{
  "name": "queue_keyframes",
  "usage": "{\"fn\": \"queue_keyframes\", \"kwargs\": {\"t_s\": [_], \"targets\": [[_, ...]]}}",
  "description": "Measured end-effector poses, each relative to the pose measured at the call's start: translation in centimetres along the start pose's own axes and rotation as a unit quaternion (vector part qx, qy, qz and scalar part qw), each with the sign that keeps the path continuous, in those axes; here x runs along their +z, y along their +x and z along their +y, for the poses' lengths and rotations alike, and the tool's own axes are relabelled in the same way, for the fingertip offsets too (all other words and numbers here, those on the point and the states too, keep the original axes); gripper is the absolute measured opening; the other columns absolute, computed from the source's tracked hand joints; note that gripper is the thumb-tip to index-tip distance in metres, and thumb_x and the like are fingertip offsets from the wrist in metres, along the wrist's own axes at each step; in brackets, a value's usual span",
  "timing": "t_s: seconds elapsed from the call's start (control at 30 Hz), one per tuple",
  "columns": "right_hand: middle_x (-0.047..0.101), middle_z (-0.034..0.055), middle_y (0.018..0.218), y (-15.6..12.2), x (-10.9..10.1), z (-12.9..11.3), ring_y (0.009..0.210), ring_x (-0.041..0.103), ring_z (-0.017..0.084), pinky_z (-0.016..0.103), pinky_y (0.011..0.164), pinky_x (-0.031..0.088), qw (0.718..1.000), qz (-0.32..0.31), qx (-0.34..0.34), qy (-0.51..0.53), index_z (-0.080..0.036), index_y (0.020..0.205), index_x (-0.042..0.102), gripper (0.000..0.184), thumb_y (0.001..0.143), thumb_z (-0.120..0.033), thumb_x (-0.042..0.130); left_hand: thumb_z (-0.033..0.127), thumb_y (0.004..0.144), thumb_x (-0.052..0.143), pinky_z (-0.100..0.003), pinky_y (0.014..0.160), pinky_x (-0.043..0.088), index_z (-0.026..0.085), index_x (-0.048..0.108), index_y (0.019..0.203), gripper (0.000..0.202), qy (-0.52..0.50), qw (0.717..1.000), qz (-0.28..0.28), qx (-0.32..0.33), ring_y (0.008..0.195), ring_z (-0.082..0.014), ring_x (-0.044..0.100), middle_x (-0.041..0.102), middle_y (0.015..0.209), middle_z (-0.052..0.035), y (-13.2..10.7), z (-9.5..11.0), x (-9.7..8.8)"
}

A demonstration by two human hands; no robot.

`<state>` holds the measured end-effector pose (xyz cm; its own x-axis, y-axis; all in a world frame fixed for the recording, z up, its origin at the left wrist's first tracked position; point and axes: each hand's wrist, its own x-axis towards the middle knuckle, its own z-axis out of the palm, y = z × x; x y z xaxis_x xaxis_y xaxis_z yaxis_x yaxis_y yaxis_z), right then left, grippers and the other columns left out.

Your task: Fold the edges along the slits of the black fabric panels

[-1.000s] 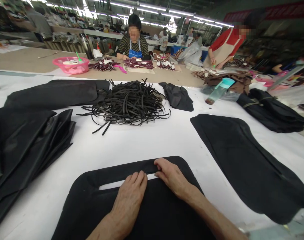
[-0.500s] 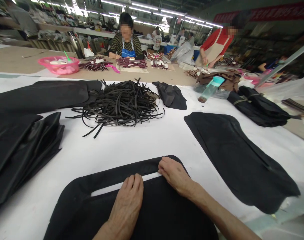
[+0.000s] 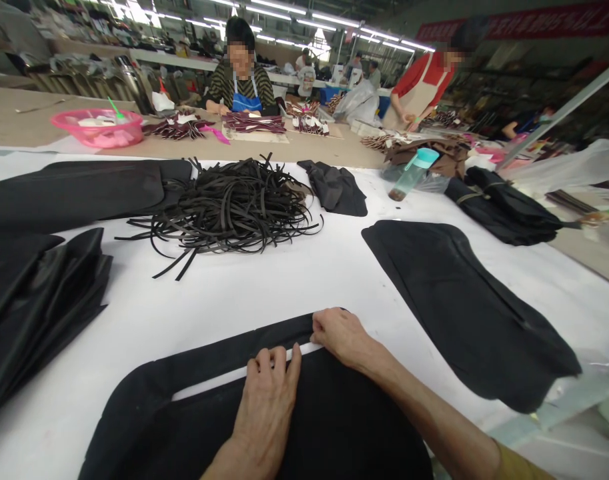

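Note:
A black rounded panel of leather-like or cloth sheet (image 3: 344,413) lies flat before me. A long narrow white band (image 3: 211,383) runs along its far side; whether it is a slot showing the white table or a strip, I cannot tell. My left hand (image 3: 269,400) rests palm down on the panel, fingers slightly apart, their tips at the middle of the band. At the band's right end, my right hand (image 3: 338,333) has its fingers bent and pressed together on the panel's edge; its fingertips are partly hidden.
A heap of thin black strips (image 3: 239,207) lies beyond the panel. Black sheets are stacked at left (image 3: 39,307) and right (image 3: 464,307). A bottle with a turquoise lid (image 3: 414,175) and a pink basket (image 3: 99,130) stand farther back. Two people work across the table.
My left hand has shifted slightly right along the band and its fingers have spread. My right hand has curled more tightly at the band's end. The view has turned a little.

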<state>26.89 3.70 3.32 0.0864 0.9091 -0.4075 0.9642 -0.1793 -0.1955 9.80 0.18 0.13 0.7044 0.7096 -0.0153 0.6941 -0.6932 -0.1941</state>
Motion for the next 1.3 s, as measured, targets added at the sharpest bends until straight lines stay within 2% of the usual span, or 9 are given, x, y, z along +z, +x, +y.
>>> {"fn": "queue_keyframes", "kwargs": {"t_s": [0.13,0.27,0.43,0.57,0.7,0.8,0.9,1.07,1.3], "targets": [[0.066,0.0024,0.075,0.4,0.6,1.4,0.071,0.058,0.018,0.025,0.056,0.03,1.0,0.005,0.026,0.015,-0.021,0.079,0.063,0.014,0.07,-0.031,0.065,0.011,0.084,0.047,-0.036,0.059,0.044,0.032,0.042,0.133,0.053,-0.009,0.998,-0.059,-0.019,0.076,-0.0267,0.056,0.058,0.088,-0.0105,1.1,0.4,-0.9],[0.063,0.0012,0.071,0.7,0.4,2.8,0.07,0.056,0.017,0.025,0.056,0.029,0.999,0.002,0.044,0.029,-0.021,0.071,0.061,0.011,0.067,-0.029,0.066,0.01,0.084,0.045,-0.035,0.056,0.042,0.042,0.034,0.134,0.061,0.007,0.994,-0.1,-0.034,0.072,-0.0277,0.057,0.058,0.083,-0.0101,1.8,1.0,-1.1],[0.062,0.0009,0.07,0.1,-0.3,3.7,0.07,0.054,0.015,0.025,0.058,0.027,0.996,0.029,0.064,0.047,-0.02,0.071,0.059,0.001,0.073,-0.02,0.059,0.01,0.086,0.041,-0.034,0.054,0.041,0.049,0.028,0.134,0.064,0.054,0.993,-0.096,-0.044,0.069,-0.0275,0.059,0.059,0.08,-0.0087,2.1,1.5,-1.3],[0.061,-0.0038,0.07,-0.7,0.5,2.8,0.07,0.052,0.012,0.022,0.058,0.028,0.995,0.033,0.042,0.082,-0.023,0.071,0.058,0.004,0.075,-0.024,0.058,0.009,0.086,0.04,-0.033,0.054,0.041,0.05,0.028,0.134,0.063,0.068,0.993,-0.087,-0.044,0.068,-0.0269,0.059,0.06,0.079,-0.008,2.2,1.6,-1.6],[0.059,-0.0042,0.066,-0.6,1.6,2.1,0.069,0.052,0.012,0.023,0.058,0.027,0.995,0.025,0.047,0.086,-0.022,0.064,0.057,0.009,0.071,-0.026,0.06,0.01,0.085,0.043,-0.036,0.055,0.044,0.046,0.035,0.132,0.059,0.032,0.995,-0.082,-0.044,0.07,-0.0276,0.059,0.061,0.081,-0.0085,2.0,1.3,-1.2],[0.059,-0.0027,0.066,-0.3,1.5,2.5,0.068,0.052,0.014,0.025,0.057,0.028,0.995,0.011,0.053,0.081,-0.021,0.062,0.055,0.012,0.071,-0.029,0.059,0.012,0.082,0.049,-0.039,0.059,0.048,0.033,0.047,0.128,0.051,-0.035,0.999,-0.022,-0.03,0.075,-0.0276,0.059,0.061,0.085,-0.0091,1.0,0.6,-0.5],[0.058,-0.0009,0.063,0.1,1.1,3.1,0.063,0.053,0.016,0.027,0.055,0.028,0.997,-0.014,0.041,0.072,-0.021,0.06,0.053,0.015,0.071,-0.031,0.056,0.011,0.079,0.05,-0.037,0.071,0.052,0.017,0.053,0.123,0.044,-0.056,0.998,0.03,-0.027,0.084,-0.025,0.058,0.062,0.094,-0.0092,-0.7,-0.6,0.5],[0.058,-0.0006,0.062,0.1,1.4,3.3,0.064,0.056,0.019,0.029,0.055,0.031,0.998,-0.039,0.029,0.027,-0.023,0.061,0.046,0.022,0.079,-0.035,0.047,0.006,0.077,0.045,-0.035,0.092,0.046,0.003,0.053,0.12,0.044,-0.017,0.997,0.036,-0.065,0.101,-0.0251,0.055,0.059,0.113,-0.0128,-5.1,-3.3,2.5],[0.063,0.0035,0.079,-3.2,2.8,0.9,0.069,0.061,0.024,0.033,0.052,0.038,0.986,0.12,0.033,-0.11,-0.025,0.076,0.052,0.021,0.089,-0.031,0.037,0.008,0.084,0.045,-0.032,0.101,0.041,0.012,0.047,0.128,0.044,-0.092,0.99,0.059,-0.084,0.125,-0.023,0.044,0.049,0.135,-0.0104,-8.9,-5.7,3.7]]}}
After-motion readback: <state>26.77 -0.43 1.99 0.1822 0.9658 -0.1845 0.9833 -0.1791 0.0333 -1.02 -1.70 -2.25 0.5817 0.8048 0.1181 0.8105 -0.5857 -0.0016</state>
